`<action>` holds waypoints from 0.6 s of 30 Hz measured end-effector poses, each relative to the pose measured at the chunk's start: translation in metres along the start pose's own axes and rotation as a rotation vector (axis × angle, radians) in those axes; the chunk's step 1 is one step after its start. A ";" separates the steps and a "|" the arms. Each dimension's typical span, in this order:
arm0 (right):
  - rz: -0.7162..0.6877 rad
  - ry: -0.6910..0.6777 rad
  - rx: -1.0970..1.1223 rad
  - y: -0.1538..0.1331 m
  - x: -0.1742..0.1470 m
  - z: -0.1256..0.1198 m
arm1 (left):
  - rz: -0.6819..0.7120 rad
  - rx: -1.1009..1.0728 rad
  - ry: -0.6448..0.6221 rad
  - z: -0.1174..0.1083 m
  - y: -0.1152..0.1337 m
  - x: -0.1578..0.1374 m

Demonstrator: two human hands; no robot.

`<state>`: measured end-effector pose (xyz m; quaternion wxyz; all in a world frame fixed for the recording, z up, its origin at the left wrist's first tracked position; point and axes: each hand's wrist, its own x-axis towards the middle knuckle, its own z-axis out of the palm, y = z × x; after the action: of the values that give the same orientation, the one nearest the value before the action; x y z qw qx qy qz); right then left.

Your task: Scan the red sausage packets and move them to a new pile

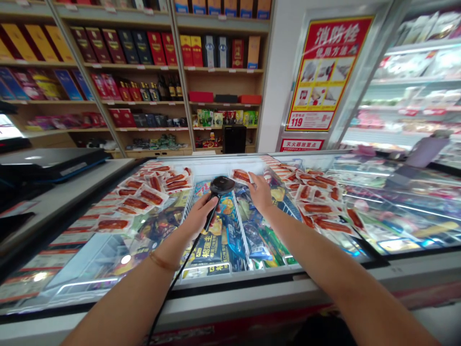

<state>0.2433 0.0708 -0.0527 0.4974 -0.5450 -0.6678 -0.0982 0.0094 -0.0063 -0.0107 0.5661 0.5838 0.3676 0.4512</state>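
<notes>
My left hand (200, 211) is wrapped round the handle of a black corded barcode scanner (222, 184), whose head points away from me. To its right, my right hand (260, 190) pinches the edge of a clear packet of reddish-brown sausages (240, 176). The packet is close to the scanner's head, over the far side of the chest freezer (194, 288). Below both hands, white wire baskets (240, 226) hold several bags of frozen food (212, 245).
Sausage packets lie on the glass lids left (139, 197) and right (320, 192). A black cable (180, 274) runs from the scanner toward me. Behind the freezer are shelves of boxed goods (133, 48), a red-and-yellow poster (326, 72) and a lit refrigerated cabinet (406, 86).
</notes>
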 end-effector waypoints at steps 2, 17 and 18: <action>-0.022 0.021 0.009 -0.002 -0.001 0.000 | 0.000 -0.005 -0.009 0.000 0.000 0.000; -0.048 0.042 0.021 -0.001 -0.003 0.003 | 0.020 -0.002 -0.029 -0.003 -0.002 0.001; -0.044 0.032 0.016 -0.002 -0.003 0.002 | 0.022 -0.004 -0.034 -0.003 -0.003 0.002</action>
<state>0.2403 0.0699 -0.0554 0.5103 -0.5245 -0.6721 -0.1124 0.0074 -0.0028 -0.0135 0.5685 0.5940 0.3507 0.4483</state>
